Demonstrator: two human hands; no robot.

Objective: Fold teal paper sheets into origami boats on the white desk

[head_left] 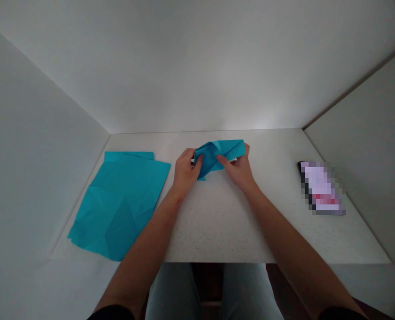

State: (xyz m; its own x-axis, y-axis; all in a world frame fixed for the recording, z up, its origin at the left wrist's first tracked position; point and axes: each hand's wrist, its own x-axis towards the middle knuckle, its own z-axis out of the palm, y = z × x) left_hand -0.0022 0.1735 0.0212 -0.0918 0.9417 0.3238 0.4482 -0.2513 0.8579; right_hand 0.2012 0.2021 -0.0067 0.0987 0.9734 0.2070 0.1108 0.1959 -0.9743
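Note:
A partly folded piece of turquoise paper [219, 152] is held at the middle of the white table [217, 222], just above its surface. My left hand [185, 171] grips its left end, with the thumb pinching a fold. My right hand [240, 171] holds the right side, fingers curled behind the paper and thumb pressing on the front. Both hands are closed on the same piece.
A stack of creased turquoise sheets [119, 202] lies flat at the table's left. A phone with a blurred screen [321, 188] lies at the right. White walls close in the table at the left, back and right. My knees show below the front edge.

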